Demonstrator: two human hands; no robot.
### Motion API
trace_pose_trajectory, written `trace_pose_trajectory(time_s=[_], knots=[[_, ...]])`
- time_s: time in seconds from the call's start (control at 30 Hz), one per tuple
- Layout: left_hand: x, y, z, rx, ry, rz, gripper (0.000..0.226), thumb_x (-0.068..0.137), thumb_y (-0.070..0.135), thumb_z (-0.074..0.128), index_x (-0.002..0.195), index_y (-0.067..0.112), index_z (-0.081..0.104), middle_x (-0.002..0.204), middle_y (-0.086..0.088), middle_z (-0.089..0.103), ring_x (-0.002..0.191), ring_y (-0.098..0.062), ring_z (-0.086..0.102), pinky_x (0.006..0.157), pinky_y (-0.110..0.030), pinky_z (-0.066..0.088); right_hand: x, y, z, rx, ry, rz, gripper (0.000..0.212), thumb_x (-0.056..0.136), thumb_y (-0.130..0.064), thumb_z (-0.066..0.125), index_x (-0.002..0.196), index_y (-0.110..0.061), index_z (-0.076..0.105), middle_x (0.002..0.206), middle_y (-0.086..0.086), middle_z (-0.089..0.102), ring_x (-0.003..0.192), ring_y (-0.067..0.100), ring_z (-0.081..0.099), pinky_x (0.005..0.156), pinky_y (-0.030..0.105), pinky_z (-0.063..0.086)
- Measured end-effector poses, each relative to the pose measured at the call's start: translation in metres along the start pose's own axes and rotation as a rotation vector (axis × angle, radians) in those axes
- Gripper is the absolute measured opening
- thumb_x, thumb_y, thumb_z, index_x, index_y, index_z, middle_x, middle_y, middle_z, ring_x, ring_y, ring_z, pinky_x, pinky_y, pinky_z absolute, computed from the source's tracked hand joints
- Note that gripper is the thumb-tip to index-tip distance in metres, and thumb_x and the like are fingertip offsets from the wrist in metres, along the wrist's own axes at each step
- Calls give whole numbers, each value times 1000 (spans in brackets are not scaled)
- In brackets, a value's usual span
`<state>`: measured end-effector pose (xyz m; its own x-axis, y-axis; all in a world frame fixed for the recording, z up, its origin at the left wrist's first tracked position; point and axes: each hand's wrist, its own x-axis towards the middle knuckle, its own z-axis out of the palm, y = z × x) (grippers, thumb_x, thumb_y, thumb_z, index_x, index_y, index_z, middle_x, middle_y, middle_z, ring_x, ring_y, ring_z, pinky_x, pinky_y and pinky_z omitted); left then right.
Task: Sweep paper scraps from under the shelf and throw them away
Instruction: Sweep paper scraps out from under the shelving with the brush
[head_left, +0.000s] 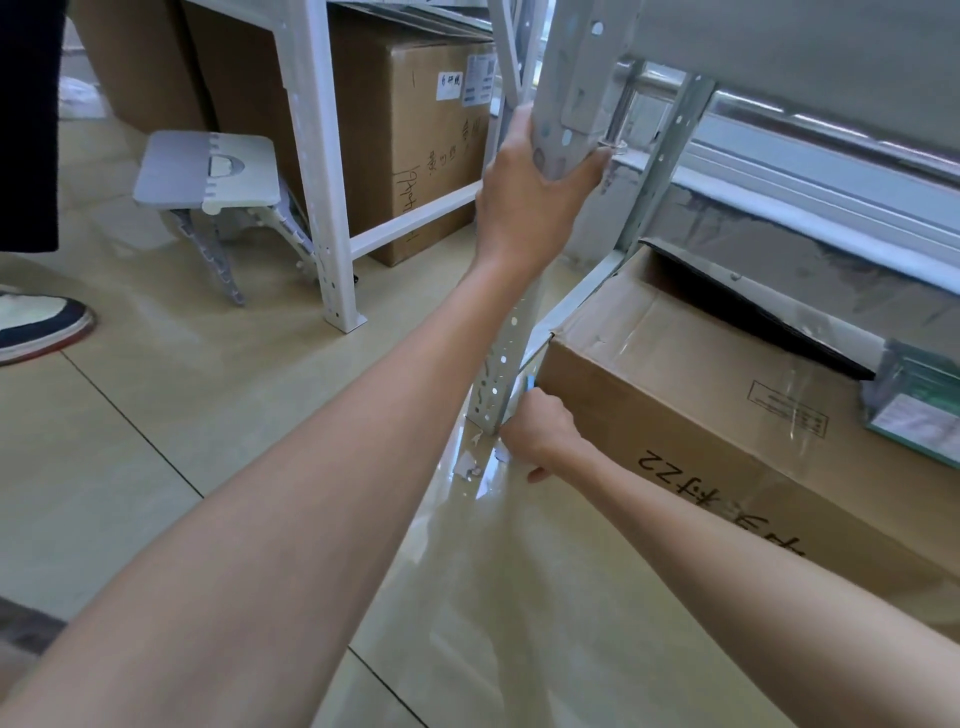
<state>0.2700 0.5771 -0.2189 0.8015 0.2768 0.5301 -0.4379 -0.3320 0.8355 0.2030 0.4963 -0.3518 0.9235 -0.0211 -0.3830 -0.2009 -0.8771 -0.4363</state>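
Now bracing left hand (524, 192) clamped on shelf post (563, 98), reaching right hand (540, 431), curled around something blue, toward paper scraps (470, 462) lying just left.

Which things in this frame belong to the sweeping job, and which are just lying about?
Job: paper scraps on the floor; shelf upright; left hand gripping it; right hand holding something blue, mostly hidden.

Lying about: folding stool; cardboard box; taller box; shoe.

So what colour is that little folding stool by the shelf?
The folding stool is light grey with a whitish edge and handle part, seen in the head view.
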Motion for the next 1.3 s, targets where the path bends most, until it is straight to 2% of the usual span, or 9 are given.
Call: trace_pose_trajectory(time_s=[0.17,0.33,0.5,0.7,0.87,1.0,1.13,1.23,1.3], knots=[[0,0,0,-15,-20,-23,40,83,38,77,110,20,54,86,20,60,76,10,59,66,-17,53,-17,-4,-21,-30,-68,-27,13,85,-3,49,74,-10,49,86,10,53,62,29,57,47,40,58],[-1,2,-2,-18,-37,-33,36,84,36,76,106,24,51,85,22,59,74,15,58,67,-17,54,-20,-4,-35,-51,11,-89,20,85,-1,50,70,-11,40,80,9,49,59,27,53,41,34,52],[-1,-1,1,-19,-12,-27,35,83,37,76,106,25,53,85,20,61,78,7,61,73,-31,58,-8,6,-13,-139,105,-150,21,79,0,46,66,-12,35,74,6,42,76,38,60,62,42,57],[-1,-1,1,-8,0,-21,38,83,38,76,110,24,52,85,23,58,77,20,56,72,-22,56,-9,7,10,-209,53,-153,8,83,1,45,84,-6,48,90,10,49,90,37,60,74,44,57],[-1,1,-1,-3,-11,-27,37,83,38,76,107,26,51,84,23,59,75,18,56,70,-20,55,-21,5,-9,-161,-30,-129,12,84,0,47,74,-7,46,89,13,54,76,38,66,51,46,60],[-2,2,-2,3,-24,-29,36,84,38,75,105,26,48,84,23,57,73,20,55,70,-22,56,-26,11,-45,-198,3,-134,12,84,2,47,76,-5,44,80,12,51,55,33,64,43,37,57],[-2,2,-1,-9,-25,-33,36,84,38,75,107,26,50,85,24,57,74,20,55,68,-15,53,-36,16,-57,-325,5,-191,12,86,-1,46,76,-7,43,80,10,50,51,26,57,45,33,53],[-1,1,0,-18,-30,-26,37,84,38,75,109,24,50,86,23,57,75,20,56,65,-11,51,-39,19,-38,-499,14,-252,6,84,3,46,86,-3,47,86,11,49,61,26,53,58,35,46],[-2,1,-1,-10,-28,-24,38,85,38,75,109,25,49,86,24,56,74,21,55,63,-8,49,-38,21,-18,-561,-21,-281,10,83,4,48,83,-6,47,91,11,48,85,33,60,65,35,43]])
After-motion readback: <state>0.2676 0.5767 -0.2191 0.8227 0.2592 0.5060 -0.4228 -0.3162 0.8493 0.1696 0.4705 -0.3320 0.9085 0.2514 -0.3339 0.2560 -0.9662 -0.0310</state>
